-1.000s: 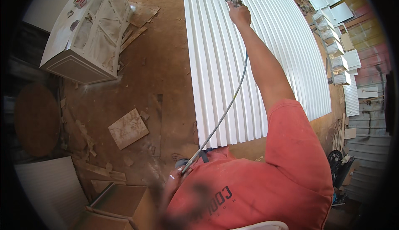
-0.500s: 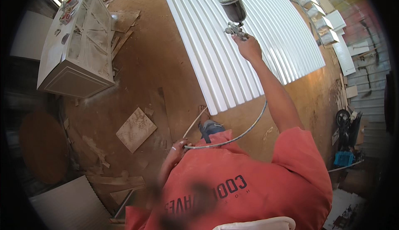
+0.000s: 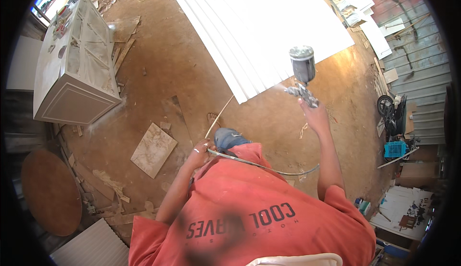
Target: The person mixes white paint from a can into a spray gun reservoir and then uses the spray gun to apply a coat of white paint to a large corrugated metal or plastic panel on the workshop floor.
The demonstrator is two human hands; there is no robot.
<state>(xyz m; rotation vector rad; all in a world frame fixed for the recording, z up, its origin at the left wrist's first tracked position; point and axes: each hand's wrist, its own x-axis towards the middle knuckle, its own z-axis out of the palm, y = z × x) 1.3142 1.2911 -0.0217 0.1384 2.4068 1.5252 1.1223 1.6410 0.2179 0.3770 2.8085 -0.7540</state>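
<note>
In my right hand point(image 3: 314, 114) is a metal spray gun point(image 3: 302, 93) with a dark cup point(image 3: 302, 64) on top. My fingers are wrapped round its handle, and a faint mist leaves its nozzle toward the near edge of a white ribbed panel point(image 3: 230, 69). The panel lies ahead of me, its far ribs washed out by glare. Close to my waist, my left hand point(image 3: 202, 151) is closed round a thin air hose point(image 3: 254, 163). One stretch of the hose bows across my front to the right; another runs up toward the panel's near corner.
A pale cabinet point(image 3: 77, 81) with cans on top stands at the left. A square board point(image 3: 153, 149) and wood scraps lie on the brown floor. A brown oval board point(image 3: 51, 192) leans at the lower left. White pieces point(image 3: 374, 35) and a blue crate point(image 3: 395, 149) line the right side.
My right hand has drawn the spray gun back toward me and right, from over the panel to its near edge. The view has shifted, and more of my left forearm shows.
</note>
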